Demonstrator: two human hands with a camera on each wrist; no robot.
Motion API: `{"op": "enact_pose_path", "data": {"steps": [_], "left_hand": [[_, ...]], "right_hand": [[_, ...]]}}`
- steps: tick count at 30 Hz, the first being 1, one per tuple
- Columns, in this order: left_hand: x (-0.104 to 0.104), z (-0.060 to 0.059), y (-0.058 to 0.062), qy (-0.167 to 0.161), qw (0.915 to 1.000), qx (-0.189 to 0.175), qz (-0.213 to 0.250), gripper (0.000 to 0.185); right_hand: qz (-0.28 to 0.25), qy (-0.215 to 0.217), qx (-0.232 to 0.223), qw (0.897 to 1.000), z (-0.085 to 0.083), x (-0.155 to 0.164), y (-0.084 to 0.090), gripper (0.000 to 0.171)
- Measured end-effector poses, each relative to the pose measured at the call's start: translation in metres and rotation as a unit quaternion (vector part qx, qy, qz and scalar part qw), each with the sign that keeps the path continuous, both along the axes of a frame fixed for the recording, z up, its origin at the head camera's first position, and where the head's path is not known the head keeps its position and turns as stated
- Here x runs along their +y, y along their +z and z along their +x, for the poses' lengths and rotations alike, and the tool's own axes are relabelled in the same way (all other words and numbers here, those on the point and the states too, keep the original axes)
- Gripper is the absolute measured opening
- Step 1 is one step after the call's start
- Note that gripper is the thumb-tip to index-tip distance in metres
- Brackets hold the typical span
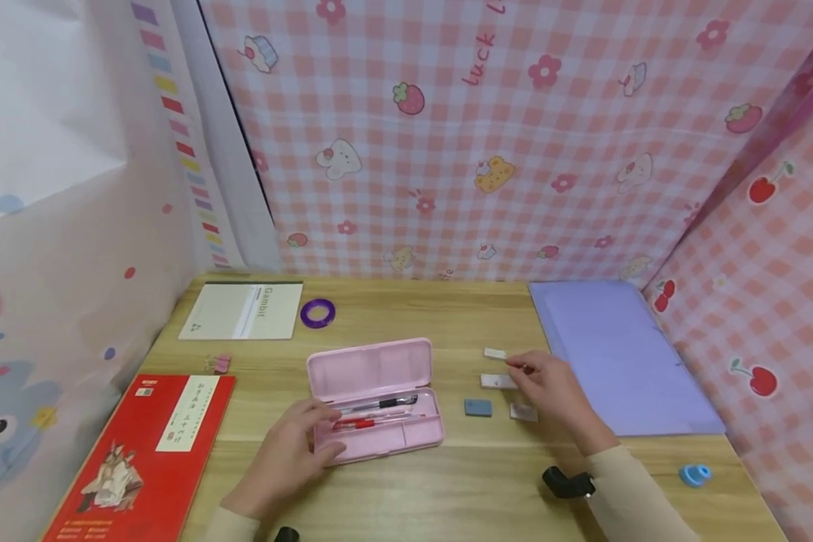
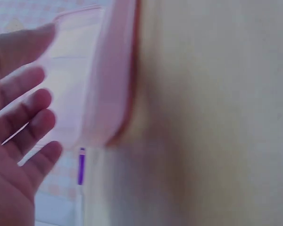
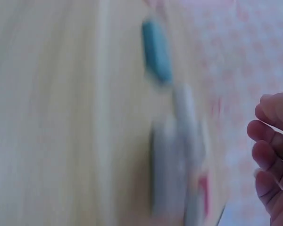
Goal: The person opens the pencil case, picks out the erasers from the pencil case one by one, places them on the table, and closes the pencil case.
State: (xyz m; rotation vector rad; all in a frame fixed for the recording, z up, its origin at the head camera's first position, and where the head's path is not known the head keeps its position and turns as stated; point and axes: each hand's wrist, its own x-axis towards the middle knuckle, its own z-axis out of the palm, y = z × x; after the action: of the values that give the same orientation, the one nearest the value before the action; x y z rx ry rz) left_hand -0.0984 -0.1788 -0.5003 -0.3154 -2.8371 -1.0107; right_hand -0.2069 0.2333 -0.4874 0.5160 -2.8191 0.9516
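A pink pencil case point(image 1: 370, 370) lies with its lid raised. Inside it are a black-capped pen point(image 1: 397, 402) and red pens point(image 1: 354, 424). My left hand point(image 1: 286, 449) is at the case's left end, fingers and thumb spread apart with nothing between them. My right hand point(image 1: 550, 385) hovers over several small erasers, fingers loosely bent; no held thing shows in the right wrist view. Nearest its fingertips are a small white eraser point(image 1: 494, 353) and a longer white one point(image 1: 494, 381). A blue eraser point(image 1: 477, 408) and a greyish block point(image 1: 523, 412) lie closer to me.
A red book point(image 1: 142, 459) lies at left, below a pink binder clip point(image 1: 222, 363). Farther back are a notebook point(image 1: 210, 311) and a purple tape roll point(image 1: 307, 314). A lilac folder point(image 1: 616, 354) covers the right; a blue cap-like piece point(image 1: 694, 474) sits nearer the right edge.
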Motion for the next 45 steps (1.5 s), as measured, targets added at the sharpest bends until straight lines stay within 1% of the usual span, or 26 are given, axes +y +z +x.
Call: {"op": "enact_pose_path", "data": {"steps": [2, 5, 6, 8, 10, 14, 17, 20, 24, 28, 31, 34, 36, 39, 42, 45], "left_hand": [[-0.004, -0.006, 0.008, 0.011, 0.9995, 0.030, -0.005, 0.049], [-0.012, -0.017, 0.018, 0.018, 0.9957, 0.089, -0.016, 0.062], [-0.014, -0.021, 0.021, 0.020, 0.9944, 0.103, -0.015, 0.067], [-0.019, -0.028, 0.025, 0.024, 0.9932, 0.113, -0.014, 0.077], [-0.023, -0.035, 0.028, 0.027, 0.9940, 0.104, -0.017, 0.086], [-0.028, -0.044, 0.031, 0.028, 0.9983, 0.043, -0.026, 0.096], [-0.029, -0.046, 0.029, 0.024, 0.9994, -0.006, -0.025, 0.096], [-0.028, -0.045, 0.025, 0.019, 0.9993, -0.031, -0.013, 0.094], [-0.026, -0.043, 0.022, 0.018, 0.9989, -0.044, 0.003, 0.091], [-0.023, -0.041, 0.023, 0.017, 0.9989, -0.045, 0.002, 0.089], [-0.022, -0.035, 0.026, 0.014, 0.9991, -0.040, -0.004, 0.085], [-0.020, -0.027, 0.030, 0.006, 0.9995, -0.029, -0.013, 0.080], [-0.019, -0.019, 0.031, -0.003, 0.9995, -0.019, -0.024, 0.077], [-0.018, -0.006, 0.032, -0.019, 0.9990, -0.007, -0.040, 0.077], [-0.016, 0.008, 0.031, -0.034, 0.9981, -0.012, -0.050, 0.078], [-0.014, 0.019, 0.029, -0.054, 0.9966, -0.018, -0.059, 0.079]], "right_hand": [[0.000, 0.022, -0.010, 1.000, -0.001, -0.019, 0.007, 0.023], [-0.006, 0.060, -0.035, 0.998, -0.002, -0.047, 0.015, 0.030], [-0.010, 0.072, -0.042, 0.996, -0.003, -0.055, 0.017, 0.033], [-0.014, 0.095, -0.046, 0.994, -0.005, -0.072, 0.020, 0.040], [-0.016, 0.112, -0.043, 0.993, -0.007, -0.085, 0.021, 0.048], [-0.001, 0.122, -0.038, 0.992, -0.013, -0.104, 0.021, 0.064], [0.006, 0.126, -0.043, 0.991, -0.017, -0.111, 0.019, 0.070], [0.018, 0.131, -0.057, 0.990, -0.018, -0.114, 0.020, 0.070], [0.037, 0.136, -0.075, 0.987, -0.015, -0.115, 0.022, 0.066], [0.041, 0.143, -0.066, 0.987, -0.011, -0.115, 0.024, 0.063], [0.040, 0.149, -0.063, 0.986, -0.005, -0.114, 0.025, 0.063], [0.036, 0.159, -0.053, 0.985, 0.003, -0.111, 0.027, 0.063], [0.032, 0.171, -0.036, 0.984, 0.011, -0.108, 0.028, 0.063], [0.035, 0.184, 0.005, 0.982, 0.024, -0.101, 0.027, 0.060], [0.041, 0.191, 0.048, 0.980, 0.036, -0.095, 0.023, 0.053], [0.027, 0.201, 0.086, 0.975, 0.044, -0.091, 0.017, 0.042]]}}
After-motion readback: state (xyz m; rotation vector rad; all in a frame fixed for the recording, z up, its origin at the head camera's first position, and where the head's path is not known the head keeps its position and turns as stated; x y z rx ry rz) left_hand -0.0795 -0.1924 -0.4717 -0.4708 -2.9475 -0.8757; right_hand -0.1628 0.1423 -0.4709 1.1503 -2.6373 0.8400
